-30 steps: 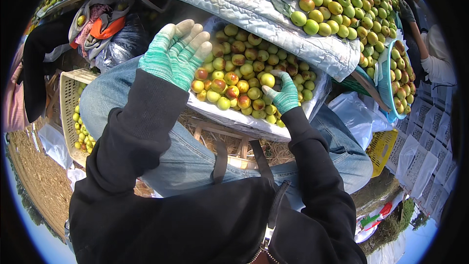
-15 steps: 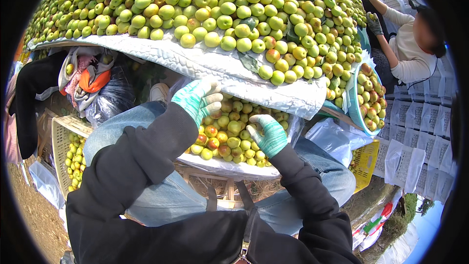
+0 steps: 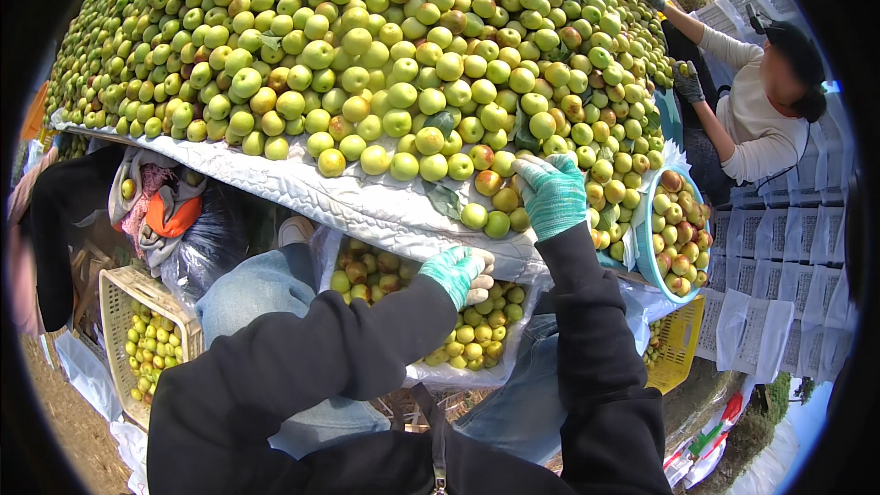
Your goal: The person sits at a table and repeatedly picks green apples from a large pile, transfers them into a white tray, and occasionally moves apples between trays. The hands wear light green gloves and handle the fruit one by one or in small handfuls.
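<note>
The left hand [image 3: 456, 276], in a teal knit glove with pale fingers, is held half-curled above round, red-blushed fruit [image 3: 481, 333] in a white-lined crate [image 3: 449, 377]; whether anything is enclosed cannot be told. Further right, the matching-gloved right hand [image 3: 553, 191] is laid, fingers narrowed, at the front of a heap of round green fruit [image 3: 397, 122] on pale quilted cloth [image 3: 307, 192]; its hold is hidden. If the slope were undercut, fruit could be rolled off and bruised. On such near-spherical fruit, no long axis or common pointing direction can be made out.

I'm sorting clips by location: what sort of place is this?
Likely an outdoor fruit yard: a large fruit heap on a quilted cloth, a tan crate of fruit, and dry ground.
</note>
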A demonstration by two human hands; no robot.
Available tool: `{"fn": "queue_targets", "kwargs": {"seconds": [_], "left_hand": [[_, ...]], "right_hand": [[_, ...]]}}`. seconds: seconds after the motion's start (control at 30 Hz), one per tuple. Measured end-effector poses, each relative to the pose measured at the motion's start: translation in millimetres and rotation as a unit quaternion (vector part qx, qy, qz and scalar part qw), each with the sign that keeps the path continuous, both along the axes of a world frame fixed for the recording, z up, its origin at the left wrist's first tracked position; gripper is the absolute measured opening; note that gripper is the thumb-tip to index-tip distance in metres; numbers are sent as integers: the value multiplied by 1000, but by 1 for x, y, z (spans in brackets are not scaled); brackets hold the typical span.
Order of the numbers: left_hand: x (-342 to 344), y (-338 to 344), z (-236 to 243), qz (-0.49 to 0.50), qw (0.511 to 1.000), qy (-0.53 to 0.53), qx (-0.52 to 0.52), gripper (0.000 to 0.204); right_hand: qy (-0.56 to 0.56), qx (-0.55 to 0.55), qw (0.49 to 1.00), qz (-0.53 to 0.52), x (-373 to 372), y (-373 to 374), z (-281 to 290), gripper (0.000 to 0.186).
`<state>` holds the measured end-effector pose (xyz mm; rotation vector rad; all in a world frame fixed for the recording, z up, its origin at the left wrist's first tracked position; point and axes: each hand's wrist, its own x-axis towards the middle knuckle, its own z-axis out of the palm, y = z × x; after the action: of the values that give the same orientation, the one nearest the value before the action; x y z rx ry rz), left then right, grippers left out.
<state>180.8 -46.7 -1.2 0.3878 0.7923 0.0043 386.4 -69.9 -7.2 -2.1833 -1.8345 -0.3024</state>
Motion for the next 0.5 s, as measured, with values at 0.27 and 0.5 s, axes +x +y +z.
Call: {"fn": "queue_targets", "kwargs": {"seconds": [0.27, 0.5], "left_hand": [[16, 24, -10, 38, 999, -1, -4, 29], [25, 36, -17, 57, 998, -8, -38, 26]], "right_hand": [[-15, -145, 989, 19, 2, 30, 10, 39], [-49, -33, 997, -51, 52, 96, 32, 41]]}}
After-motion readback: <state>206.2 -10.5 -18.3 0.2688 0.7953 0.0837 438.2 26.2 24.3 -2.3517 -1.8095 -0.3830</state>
